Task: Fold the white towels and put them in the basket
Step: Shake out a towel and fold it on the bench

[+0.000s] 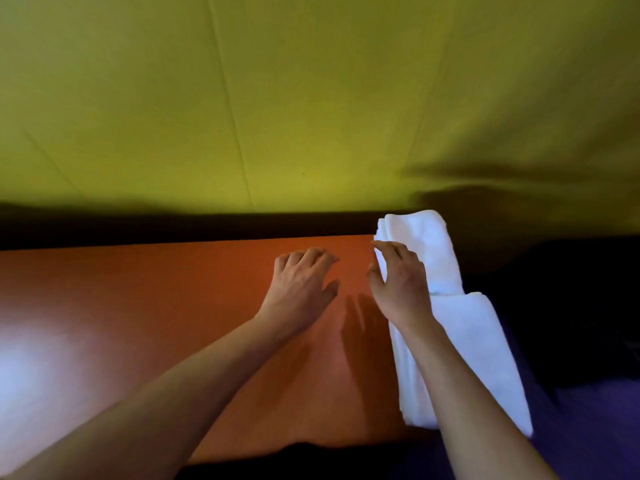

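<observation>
Lying at table [138, 306] edge: towels [464, 348]

Single head-worn view, forward and down, close over the orange table [138, 306].

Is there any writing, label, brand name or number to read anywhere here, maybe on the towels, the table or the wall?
None: no text can be read in this view.
White towels: plain cloth, no tag or label showing.
Orange table: bare surface, no print; only a glare patch at the left.
Yellow-green wall: plain, with thin seam lines only.
The dark area at right is too dim and blurred to tell.
</observation>
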`<state>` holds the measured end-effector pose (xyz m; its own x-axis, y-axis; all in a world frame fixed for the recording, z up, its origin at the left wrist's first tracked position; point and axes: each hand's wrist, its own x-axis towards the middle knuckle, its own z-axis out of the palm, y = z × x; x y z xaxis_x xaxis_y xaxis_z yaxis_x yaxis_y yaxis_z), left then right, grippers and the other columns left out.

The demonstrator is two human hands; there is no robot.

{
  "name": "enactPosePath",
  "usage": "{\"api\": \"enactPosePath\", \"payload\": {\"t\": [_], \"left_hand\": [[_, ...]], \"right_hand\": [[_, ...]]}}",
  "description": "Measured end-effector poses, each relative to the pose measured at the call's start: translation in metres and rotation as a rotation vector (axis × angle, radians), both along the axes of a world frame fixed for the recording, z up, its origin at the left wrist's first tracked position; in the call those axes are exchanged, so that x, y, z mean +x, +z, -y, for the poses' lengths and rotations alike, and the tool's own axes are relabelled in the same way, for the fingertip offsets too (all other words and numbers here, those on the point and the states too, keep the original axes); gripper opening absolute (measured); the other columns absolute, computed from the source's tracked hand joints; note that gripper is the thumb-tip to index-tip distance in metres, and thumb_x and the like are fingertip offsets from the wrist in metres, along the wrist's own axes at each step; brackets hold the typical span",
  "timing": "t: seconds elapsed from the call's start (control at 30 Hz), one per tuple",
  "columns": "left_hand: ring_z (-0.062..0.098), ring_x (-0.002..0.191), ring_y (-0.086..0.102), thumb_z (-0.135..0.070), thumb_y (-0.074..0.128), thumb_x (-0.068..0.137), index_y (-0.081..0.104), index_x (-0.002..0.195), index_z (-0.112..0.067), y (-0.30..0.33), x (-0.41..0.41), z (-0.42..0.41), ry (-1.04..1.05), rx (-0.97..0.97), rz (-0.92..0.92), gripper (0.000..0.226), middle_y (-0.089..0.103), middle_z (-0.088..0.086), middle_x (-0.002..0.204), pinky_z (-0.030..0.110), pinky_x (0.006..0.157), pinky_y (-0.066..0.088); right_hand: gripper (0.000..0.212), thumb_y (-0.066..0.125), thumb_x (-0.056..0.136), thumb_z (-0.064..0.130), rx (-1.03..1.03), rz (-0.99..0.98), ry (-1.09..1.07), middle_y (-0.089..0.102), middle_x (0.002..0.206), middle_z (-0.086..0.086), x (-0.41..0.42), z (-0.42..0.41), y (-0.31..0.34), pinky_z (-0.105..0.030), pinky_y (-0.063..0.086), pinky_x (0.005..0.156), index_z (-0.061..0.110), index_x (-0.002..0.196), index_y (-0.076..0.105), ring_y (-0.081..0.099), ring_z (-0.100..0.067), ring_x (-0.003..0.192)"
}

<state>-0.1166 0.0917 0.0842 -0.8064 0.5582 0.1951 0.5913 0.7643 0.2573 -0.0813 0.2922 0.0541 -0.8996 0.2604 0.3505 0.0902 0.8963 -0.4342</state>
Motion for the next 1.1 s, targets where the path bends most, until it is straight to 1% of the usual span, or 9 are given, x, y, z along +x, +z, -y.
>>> {"api": "enactPosePath", "payload": {"t": [0.1,0.23,0.4,0.6,0.77,0.83,0.93,1.03,1.1], "left_hand": [[0.025,0.124,0.053,-0.045,0.055,0.093,0.055,0.133,-0.028,0.010,0.017,0.044,0.057,0.002,-0.036,0.044,0.056,-0.005,0.134,0.044,0.101,0.037],[0.026,0.121,0.054,-0.044,0.059,0.089,0.058,0.129,-0.028,0.020,0.037,0.104,0.142,-0.001,-0.062,0.043,0.057,-0.002,0.130,0.045,0.100,0.038],[0.027,0.118,0.054,-0.049,0.047,0.088,0.059,0.124,-0.028,0.034,0.061,0.180,0.281,0.014,-0.059,0.043,0.058,-0.002,0.126,0.046,0.099,0.039],[0.029,0.118,0.053,-0.042,0.063,0.089,0.060,0.122,-0.027,0.037,0.088,0.279,0.449,0.037,-0.076,0.036,0.058,-0.002,0.126,0.047,0.100,0.038],[0.030,0.116,0.053,-0.044,0.061,0.088,0.060,0.120,-0.027,0.031,0.104,0.362,0.595,0.052,-0.052,0.036,0.059,-0.002,0.125,0.047,0.100,0.038],[0.029,0.116,0.053,-0.045,0.061,0.088,0.060,0.120,-0.028,0.026,0.110,0.395,0.653,0.057,-0.040,0.036,0.059,-0.002,0.125,0.047,0.099,0.039],[0.028,0.115,0.054,-0.045,0.061,0.088,0.061,0.120,-0.028,0.014,0.116,0.443,0.732,0.040,-0.038,0.037,0.060,-0.003,0.125,0.044,0.099,0.038],[0.028,0.113,0.055,-0.044,0.063,0.087,0.062,0.118,-0.027,0.001,0.119,0.492,0.799,0.027,-0.048,0.036,0.061,-0.003,0.122,0.044,0.097,0.039],[0.029,0.109,0.057,-0.044,0.062,0.085,0.063,0.116,-0.027,-0.010,0.117,0.524,0.848,0.016,-0.051,0.035,0.062,-0.003,0.120,0.044,0.094,0.041]], "right_hand": [[0.042,0.058,0.087,0.024,0.001,-0.025,0.054,0.060,0.126,-0.001,0.008,0.043,0.010,-0.042,0.045,0.094,0.019,0.129,0.059,0.057,-0.028,0.112],[0.043,0.054,0.089,0.030,0.039,-0.035,0.131,0.057,0.131,0.002,0.019,0.100,0.027,-0.041,0.044,0.100,0.023,0.132,0.056,0.054,-0.023,0.118],[0.042,0.057,0.092,0.027,-0.002,-0.031,0.225,0.058,0.133,0.000,0.028,0.176,0.038,-0.041,0.042,0.104,0.021,0.133,0.058,0.053,-0.023,0.124],[0.045,0.052,0.090,0.033,-0.023,0.058,0.375,0.057,0.134,0.000,0.032,0.274,0.034,-0.044,0.043,0.102,0.023,0.133,0.059,0.051,-0.023,0.126],[0.046,0.051,0.088,0.036,-0.014,0.122,0.498,0.057,0.135,0.000,0.029,0.356,0.034,-0.042,0.043,0.101,0.024,0.132,0.060,0.051,-0.023,0.125],[0.046,0.052,0.088,0.035,-0.032,0.150,0.547,0.056,0.136,-0.002,0.026,0.389,0.033,-0.044,0.043,0.103,0.023,0.132,0.060,0.050,-0.025,0.126],[0.050,0.048,0.088,0.038,-0.041,0.194,0.615,0.056,0.137,-0.003,0.019,0.440,0.030,-0.046,0.042,0.105,0.022,0.133,0.059,0.049,-0.025,0.127],[0.052,0.043,0.088,0.041,-0.024,0.236,0.678,0.054,0.138,-0.002,0.010,0.491,0.028,-0.044,0.039,0.108,0.023,0.135,0.057,0.046,-0.024,0.129],[0.051,0.044,0.089,0.040,-0.003,0.260,0.710,0.053,0.139,-0.001,0.003,0.521,0.025,-0.042,0.037,0.108,0.024,0.136,0.056,0.046,-0.023,0.130]]}}
